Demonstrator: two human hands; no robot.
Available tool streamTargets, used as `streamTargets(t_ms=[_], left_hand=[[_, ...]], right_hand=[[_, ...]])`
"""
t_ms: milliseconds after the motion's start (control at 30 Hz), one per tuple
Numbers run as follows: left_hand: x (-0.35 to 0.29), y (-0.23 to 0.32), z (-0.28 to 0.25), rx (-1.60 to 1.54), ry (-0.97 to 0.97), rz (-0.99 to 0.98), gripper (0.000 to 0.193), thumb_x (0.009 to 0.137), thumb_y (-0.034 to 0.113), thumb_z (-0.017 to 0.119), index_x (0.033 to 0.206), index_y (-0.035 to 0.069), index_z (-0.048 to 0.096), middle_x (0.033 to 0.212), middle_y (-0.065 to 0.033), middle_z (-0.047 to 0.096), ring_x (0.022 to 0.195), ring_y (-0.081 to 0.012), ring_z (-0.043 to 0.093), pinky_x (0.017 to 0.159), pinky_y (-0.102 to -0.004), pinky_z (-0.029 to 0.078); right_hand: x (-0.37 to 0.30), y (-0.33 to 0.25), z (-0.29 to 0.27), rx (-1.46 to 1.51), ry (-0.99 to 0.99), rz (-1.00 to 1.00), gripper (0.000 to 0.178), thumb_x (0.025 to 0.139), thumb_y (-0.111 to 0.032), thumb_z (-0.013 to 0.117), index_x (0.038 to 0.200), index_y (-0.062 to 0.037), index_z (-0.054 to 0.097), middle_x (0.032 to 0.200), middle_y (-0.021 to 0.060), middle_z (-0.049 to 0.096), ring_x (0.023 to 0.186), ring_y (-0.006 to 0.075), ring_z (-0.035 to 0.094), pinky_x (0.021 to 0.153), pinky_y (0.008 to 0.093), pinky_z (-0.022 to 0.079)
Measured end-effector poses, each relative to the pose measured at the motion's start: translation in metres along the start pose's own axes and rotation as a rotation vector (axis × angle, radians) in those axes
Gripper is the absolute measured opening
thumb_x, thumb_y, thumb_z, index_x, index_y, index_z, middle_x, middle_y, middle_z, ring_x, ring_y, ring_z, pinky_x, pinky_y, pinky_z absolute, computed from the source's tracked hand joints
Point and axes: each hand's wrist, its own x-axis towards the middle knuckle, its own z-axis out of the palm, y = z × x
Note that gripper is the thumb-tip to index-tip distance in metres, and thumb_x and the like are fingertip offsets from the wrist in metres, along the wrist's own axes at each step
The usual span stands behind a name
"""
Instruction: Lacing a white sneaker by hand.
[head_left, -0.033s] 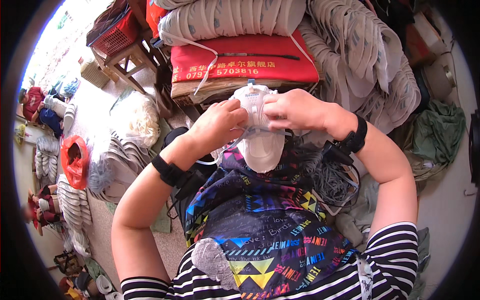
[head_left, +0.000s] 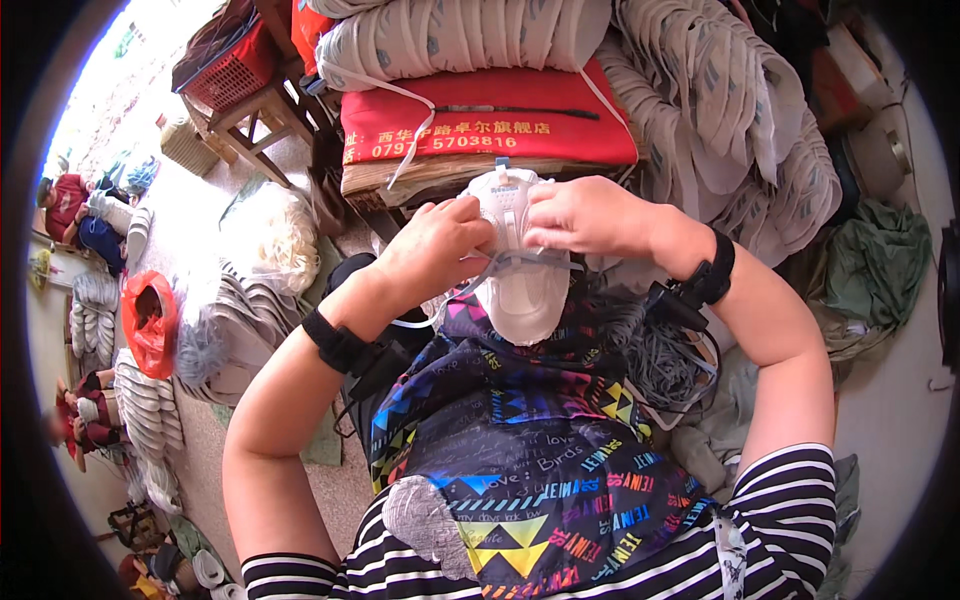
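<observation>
A white shoe upper [head_left: 522, 305] lies on the dark printed apron [head_left: 500, 430] over my lap, its tongue pointing away from me and its rounded toe end near me. My left hand [head_left: 445, 238] is at the upper's left edge, fingers curled and pinched beside the eyelets. A pale grey lace [head_left: 520, 262] crosses the upper just below both hands. From the other side, my right hand [head_left: 585, 218] has its fingertips pressed together against the right eyelet edge. What lies between the fingertips of either hand is hidden.
Beyond the upper is a stack covered by a red cloth [head_left: 560, 95], with a row of nested white shoe pieces [head_left: 470, 40] on it. More pieces [head_left: 720, 120] pile up at right. Grey laces [head_left: 665, 360] lie by my right side; a red bag [head_left: 150, 325] is at left.
My right fingers have shifted slightly at the eyelet edge. The left hand and the upper look almost the same.
</observation>
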Motion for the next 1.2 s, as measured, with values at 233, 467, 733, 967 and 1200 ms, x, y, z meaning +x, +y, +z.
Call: streamTargets(t_ms=[233,467,733,967,1200], left_hand=[[-0.003,0.006,0.016,0.048,0.126,-0.151,0.012,0.076,0.016,0.069,0.074,0.004,0.066,0.085,-0.0106,0.054,0.086,-0.029,0.053,0.077,-0.0402,0.042],[0.001,0.026,0.032,-0.53,0.426,-0.444,0.021,0.091,0.02,0.066,0.083,0.0,0.07,0.087,-0.0011,0.048,0.089,-0.0132,0.046,0.077,-0.0265,0.04],[0.009,0.063,-0.013,-0.969,0.464,-0.336,0.016,0.099,0.017,0.056,0.096,0.003,0.061,0.084,0.0021,0.057,0.071,-0.0039,0.048,0.065,-0.0182,0.04],[0.005,0.036,0.03,-1.052,0.539,-0.443,0.026,0.094,-0.001,0.054,0.119,0.001,0.054,0.085,-0.0016,0.06,0.075,-0.0062,0.056,0.067,-0.0208,0.048],[0.008,0.037,0.027,-0.842,0.53,-0.424,0.048,0.089,-0.006,0.057,0.134,0.0,0.04,0.084,-0.005,0.06,0.075,-0.0076,0.057,0.068,-0.0216,0.048]], right_hand=[[0.003,-0.016,0.021,0.13,0.095,0.245,0.017,0.082,-0.023,0.064,0.083,-0.0067,0.067,0.091,0.0089,0.06,0.083,0.0288,0.063,0.072,0.0402,0.05],[0.0,-0.024,0.05,0.479,0.495,0.42,0.015,0.081,-0.011,0.066,0.074,0.0011,0.063,0.081,0.0065,0.053,0.077,0.0182,0.054,0.066,0.0322,0.045],[0.006,-0.054,0.009,1.406,0.545,0.473,0.019,0.097,-0.02,0.058,0.09,-0.0039,0.064,0.066,-0.0016,0.058,0.053,0.0042,0.048,0.053,0.0209,0.043],[0.005,-0.053,0.017,1.425,0.433,0.484,0.013,0.097,-0.013,0.057,0.102,-0.0009,0.055,0.088,0.0076,0.064,0.082,0.016,0.068,0.074,0.0296,0.058],[0.009,-0.056,0.011,1.398,0.437,0.451,0.015,0.093,-0.003,0.059,0.108,0.002,0.057,0.095,0.007,0.063,0.082,0.0133,0.066,0.075,0.0276,0.056]])
